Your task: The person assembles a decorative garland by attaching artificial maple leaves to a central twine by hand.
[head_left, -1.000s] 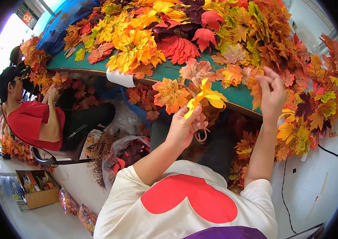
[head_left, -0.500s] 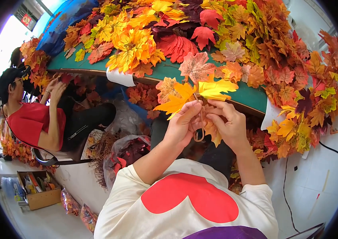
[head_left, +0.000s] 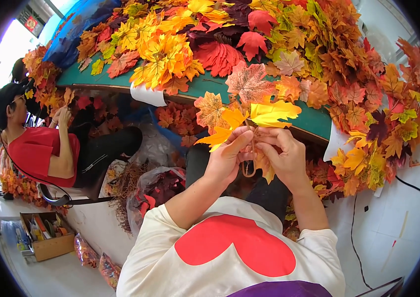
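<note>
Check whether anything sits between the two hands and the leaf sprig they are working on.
Nothing visible does. Both the left hand and the right hand already pinch the stems of the leaf sprig, above the green table. The leaf piles lie beyond it, not between.

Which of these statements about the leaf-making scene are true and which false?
1. Both hands, the left hand and the right hand, hold a small bunch of leaves. True.
2. The bunch of leaves is all blue. False: it is yellow, orange and reddish.
3. The table has a green top. True.
4. The seated person to the left wears a green top. False: it is red.
</note>
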`<state>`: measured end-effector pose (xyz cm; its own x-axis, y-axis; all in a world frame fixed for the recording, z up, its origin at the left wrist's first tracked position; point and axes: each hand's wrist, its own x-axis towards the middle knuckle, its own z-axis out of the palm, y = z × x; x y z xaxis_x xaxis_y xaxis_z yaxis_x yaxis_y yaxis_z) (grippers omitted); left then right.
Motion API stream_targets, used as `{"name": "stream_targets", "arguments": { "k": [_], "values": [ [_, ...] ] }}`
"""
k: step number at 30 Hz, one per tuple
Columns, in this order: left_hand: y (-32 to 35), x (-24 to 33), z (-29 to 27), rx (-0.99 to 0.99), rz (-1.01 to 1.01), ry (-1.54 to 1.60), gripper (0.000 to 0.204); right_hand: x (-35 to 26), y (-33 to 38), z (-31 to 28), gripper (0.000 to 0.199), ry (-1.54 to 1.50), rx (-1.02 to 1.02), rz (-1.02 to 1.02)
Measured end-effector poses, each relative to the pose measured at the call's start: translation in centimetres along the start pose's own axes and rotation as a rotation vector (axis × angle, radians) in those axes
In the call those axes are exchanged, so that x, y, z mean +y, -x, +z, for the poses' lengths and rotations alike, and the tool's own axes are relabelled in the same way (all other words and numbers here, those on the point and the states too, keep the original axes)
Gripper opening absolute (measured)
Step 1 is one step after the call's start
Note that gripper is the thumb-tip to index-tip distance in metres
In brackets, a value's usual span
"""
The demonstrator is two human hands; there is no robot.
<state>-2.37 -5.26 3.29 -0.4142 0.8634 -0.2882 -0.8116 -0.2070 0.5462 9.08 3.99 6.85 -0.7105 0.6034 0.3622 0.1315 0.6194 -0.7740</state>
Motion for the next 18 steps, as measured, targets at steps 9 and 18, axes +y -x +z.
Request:
{"name": "stream_targets", "arguments": {
  "k": [9,18],
  "values": [
    [-0.31,-0.41,-0.71,-0.03,-0.011,0.014,0.014,-0.03,0.15,-0.11,0.023,0.016,0.001,-0.031],
    [-0.14,-0.42,-0.54,-0.032,-0.004,0.029,0.014,0.01,0.25,-0.03,0.021,-0.044,-0.01,0.048]
  ]
}}
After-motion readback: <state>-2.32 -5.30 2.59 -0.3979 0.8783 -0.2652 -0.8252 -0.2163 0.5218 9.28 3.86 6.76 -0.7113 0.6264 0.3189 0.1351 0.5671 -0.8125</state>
